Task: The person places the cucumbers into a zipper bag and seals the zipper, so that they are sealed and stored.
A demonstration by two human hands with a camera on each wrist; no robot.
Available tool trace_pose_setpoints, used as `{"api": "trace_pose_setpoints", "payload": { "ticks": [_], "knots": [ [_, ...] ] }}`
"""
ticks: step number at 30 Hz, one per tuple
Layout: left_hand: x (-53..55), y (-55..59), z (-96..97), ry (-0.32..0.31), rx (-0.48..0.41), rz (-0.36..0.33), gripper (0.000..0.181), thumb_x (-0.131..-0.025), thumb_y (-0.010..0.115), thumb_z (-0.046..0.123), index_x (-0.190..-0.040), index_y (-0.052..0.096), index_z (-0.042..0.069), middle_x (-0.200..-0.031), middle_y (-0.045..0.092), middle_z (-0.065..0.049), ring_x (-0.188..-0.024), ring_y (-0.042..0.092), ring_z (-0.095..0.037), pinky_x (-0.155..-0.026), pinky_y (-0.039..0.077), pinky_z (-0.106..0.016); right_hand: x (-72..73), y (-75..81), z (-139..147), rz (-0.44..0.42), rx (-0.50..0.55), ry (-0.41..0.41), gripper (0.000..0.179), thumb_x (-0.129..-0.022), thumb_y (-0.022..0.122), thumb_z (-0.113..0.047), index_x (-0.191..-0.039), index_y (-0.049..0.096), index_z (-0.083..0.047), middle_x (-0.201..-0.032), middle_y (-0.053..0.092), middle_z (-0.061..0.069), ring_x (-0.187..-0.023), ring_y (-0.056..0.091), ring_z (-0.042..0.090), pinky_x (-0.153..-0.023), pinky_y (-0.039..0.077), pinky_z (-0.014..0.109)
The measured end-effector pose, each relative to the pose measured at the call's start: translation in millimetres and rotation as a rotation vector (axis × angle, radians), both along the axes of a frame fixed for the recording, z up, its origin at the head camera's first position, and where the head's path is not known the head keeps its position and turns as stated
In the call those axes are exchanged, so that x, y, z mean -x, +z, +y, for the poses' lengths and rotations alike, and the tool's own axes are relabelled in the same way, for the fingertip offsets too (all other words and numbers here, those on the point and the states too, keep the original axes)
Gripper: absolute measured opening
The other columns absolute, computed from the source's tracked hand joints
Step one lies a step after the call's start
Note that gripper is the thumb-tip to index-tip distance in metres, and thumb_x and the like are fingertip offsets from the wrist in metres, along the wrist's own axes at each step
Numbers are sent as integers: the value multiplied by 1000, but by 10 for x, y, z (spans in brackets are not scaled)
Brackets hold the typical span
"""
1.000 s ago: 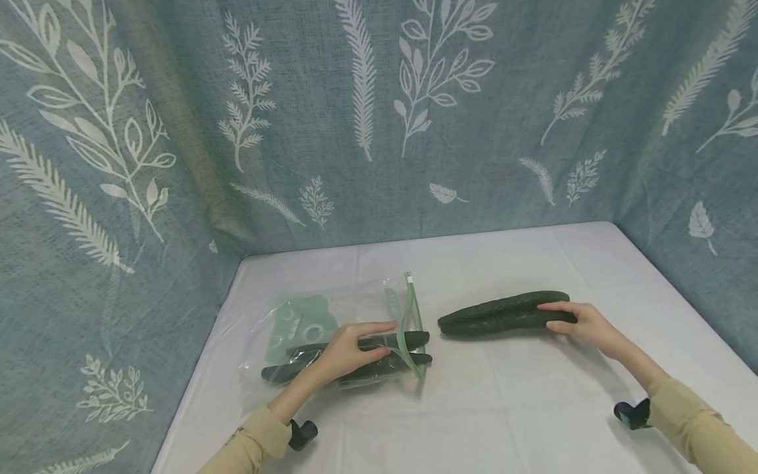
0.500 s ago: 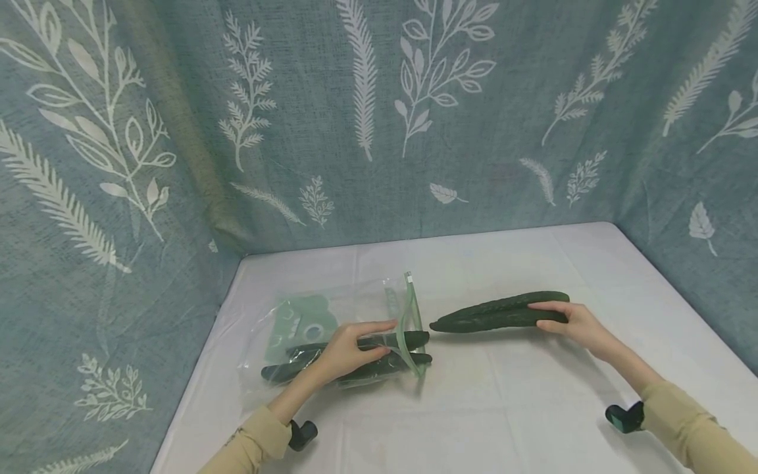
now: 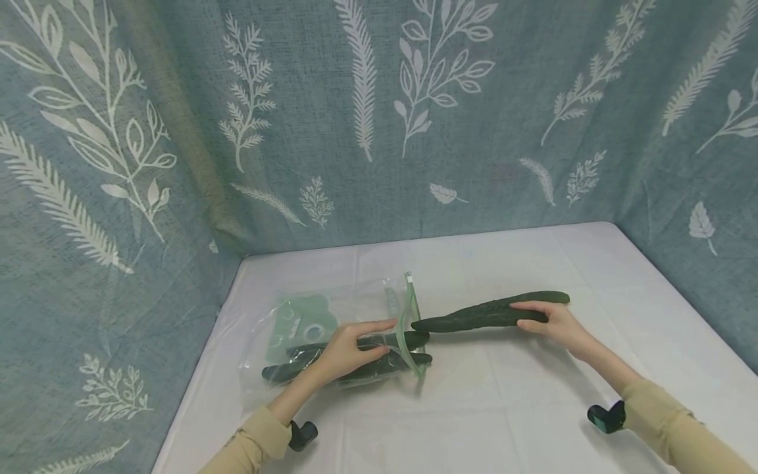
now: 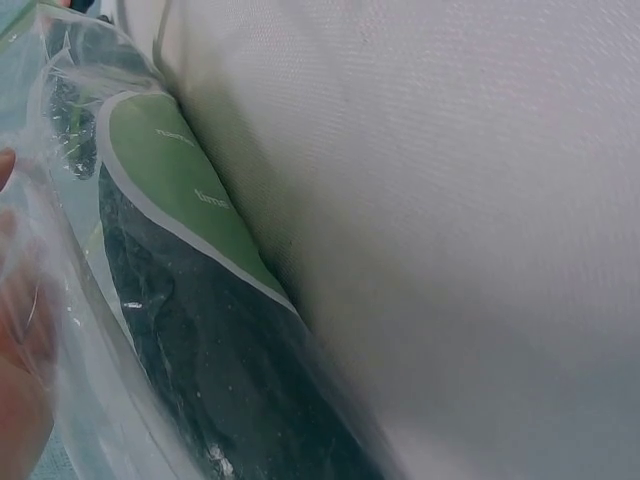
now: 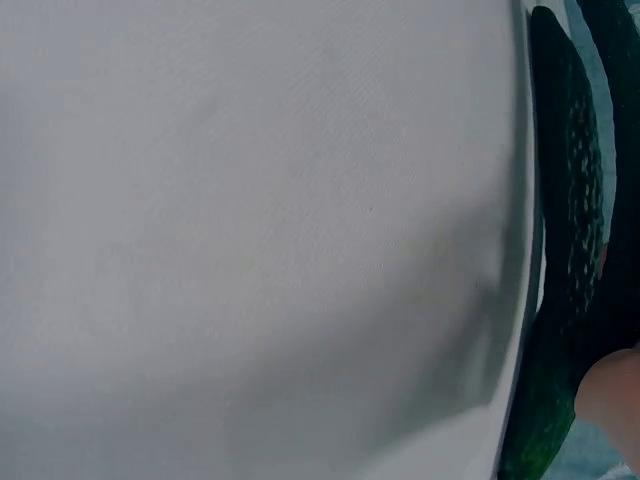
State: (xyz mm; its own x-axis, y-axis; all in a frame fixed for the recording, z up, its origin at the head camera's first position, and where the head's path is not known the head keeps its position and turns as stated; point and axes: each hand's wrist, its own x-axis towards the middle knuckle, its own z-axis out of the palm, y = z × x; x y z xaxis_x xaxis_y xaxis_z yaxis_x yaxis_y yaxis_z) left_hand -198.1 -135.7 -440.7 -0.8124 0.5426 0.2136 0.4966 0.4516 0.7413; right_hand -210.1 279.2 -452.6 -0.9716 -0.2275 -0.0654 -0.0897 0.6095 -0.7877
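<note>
A clear zip bag (image 3: pixel 361 299) with green print and a green zip edge lies on the left. Inside it are two dark green cucumbers, a rear one (image 3: pixel 417 339) and a front one (image 3: pixel 277 373), with ends poking out at the mouth. My left hand (image 3: pixel 346 349) holds the bag's upper side by the mouth, thumb and fingers spread apart. My right hand (image 3: pixel 556 326) grips another cucumber (image 3: pixel 468 321) by its right end; its left tip overlaps the green zip edge. Behind that lies one more cucumber (image 3: pixel 551 297). In the right wrist view, a thumb (image 5: pixel 612 405) overlaps a cucumber (image 5: pixel 565 180).
A white cloth (image 3: pixel 462 408) covers the table. Blue-green curtains (image 3: pixel 379 131) with white leaf patterns enclose the back and sides. Black wrist devices, left (image 3: pixel 303 434) and right (image 3: pixel 606 418), hang by the sleeves close over the cloth.
My right hand has moved left, sliding the nearer cucumber along until its tip reaches the bag's mouth. The cucumber behind stays where it was. The left hand and the bag have hardly moved.
</note>
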Motion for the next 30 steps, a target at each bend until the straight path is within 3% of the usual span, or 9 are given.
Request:
{"api": "trace_pose_setpoints", "payload": {
  "ticks": [12, 22, 30],
  "knots": [
    [-20, 29, -1, 0, -2, -9, 44, -85, 70, 18, -128, 61, 15, -130, 62, -1, -121, 58, -25, -100, 50, -42, 27, -20, -222, 4, 43, 10, 49, -86, 68, -28, -129, 58, -5, -136, 52, 24, -131, 39, 47, -104, 36, 63],
    [-18, 6, -2, -21, -23, 30, 44, -85, 70, 16, -127, 61, 15, -129, 62, -2, -119, 59, -24, -98, 51, -41, 9, -33, -445, -4, 103, 0, 49, -85, 69, -28, -128, 59, -6, -137, 51, 23, -132, 37, 46, -107, 32, 64],
    [-18, 10, 9, -4, -19, 4, 44, -84, 70, 15, -128, 60, 16, -131, 61, 0, -121, 58, -22, -100, 50, -38, -10, -39, -625, -15, 146, 13, 48, -85, 69, -27, -128, 59, -8, -138, 51, 21, -134, 36, 45, -109, 29, 64]
  ]
}}
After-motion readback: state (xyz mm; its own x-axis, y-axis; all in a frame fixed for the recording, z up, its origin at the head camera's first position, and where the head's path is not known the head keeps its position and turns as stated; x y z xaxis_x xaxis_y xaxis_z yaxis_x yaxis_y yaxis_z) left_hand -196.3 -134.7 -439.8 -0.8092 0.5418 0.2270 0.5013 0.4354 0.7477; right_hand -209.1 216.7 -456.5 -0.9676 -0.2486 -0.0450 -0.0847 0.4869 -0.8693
